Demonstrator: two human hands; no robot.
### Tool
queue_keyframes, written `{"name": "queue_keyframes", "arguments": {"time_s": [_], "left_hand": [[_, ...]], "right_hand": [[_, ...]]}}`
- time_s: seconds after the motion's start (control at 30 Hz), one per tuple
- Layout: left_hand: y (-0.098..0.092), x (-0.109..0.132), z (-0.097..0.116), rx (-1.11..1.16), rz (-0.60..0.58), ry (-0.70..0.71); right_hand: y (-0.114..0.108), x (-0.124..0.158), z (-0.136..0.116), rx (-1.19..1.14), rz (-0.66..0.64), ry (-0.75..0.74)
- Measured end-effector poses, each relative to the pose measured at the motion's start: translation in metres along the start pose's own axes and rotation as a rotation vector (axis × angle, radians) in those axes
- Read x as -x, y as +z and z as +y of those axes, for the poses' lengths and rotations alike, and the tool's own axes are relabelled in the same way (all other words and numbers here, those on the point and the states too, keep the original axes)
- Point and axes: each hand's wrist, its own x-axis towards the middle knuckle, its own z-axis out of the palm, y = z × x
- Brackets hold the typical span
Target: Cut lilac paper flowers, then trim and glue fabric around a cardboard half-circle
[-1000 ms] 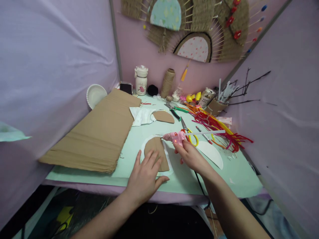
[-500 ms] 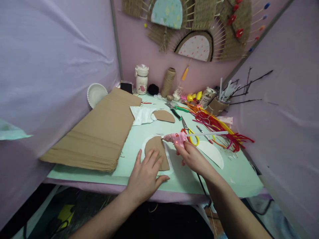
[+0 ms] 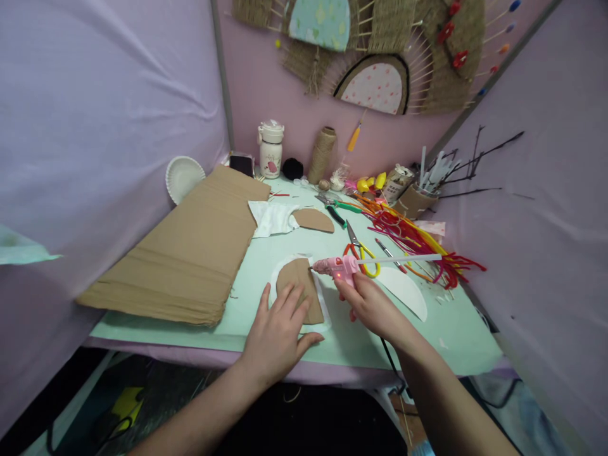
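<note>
My left hand (image 3: 281,326) lies with fingers spread on a half-round piece of cardboard (image 3: 311,297), pressing it flat. Under the cardboard is a slightly larger white piece (image 3: 326,315), its edge showing all around. My right hand (image 3: 370,303) is wrapped around a pink hot glue gun (image 3: 338,266). A long clear glue stick (image 3: 403,258) sticks out of the gun's back, and a small light glows on its body. The nozzle is at the cardboard's upper right edge; whether it touches cannot be told. A white half-round piece (image 3: 403,292) lies right of the gun.
A large cardboard sheet (image 3: 190,253) covers the left side. Behind lie white cloth (image 3: 272,218), another cardboard half-round (image 3: 316,220), pliers (image 3: 335,212) and scissors (image 3: 354,235). Pipe cleaners (image 3: 403,225) spread at right. A bottle (image 3: 271,149) and twine cone (image 3: 322,155) stand at the back.
The glue gun has shifted very slightly right and down relative to the cardboard's edge. My left hand stays in place; the whole view has tilted a little.
</note>
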Motion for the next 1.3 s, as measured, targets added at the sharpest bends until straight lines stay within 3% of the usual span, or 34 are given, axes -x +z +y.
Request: {"name": "queue_keyframes", "arguments": {"time_s": [0.93,1.3], "left_hand": [[0.002,0.0,0.001,-0.029,0.025,-0.001],[0.001,-0.001,0.002,-0.027,0.007,-0.015]], "right_hand": [[-0.006,0.031,-0.003,0.05,-0.02,-0.008],[-0.01,0.044,-0.007,0.06,-0.026,-0.096]]}}
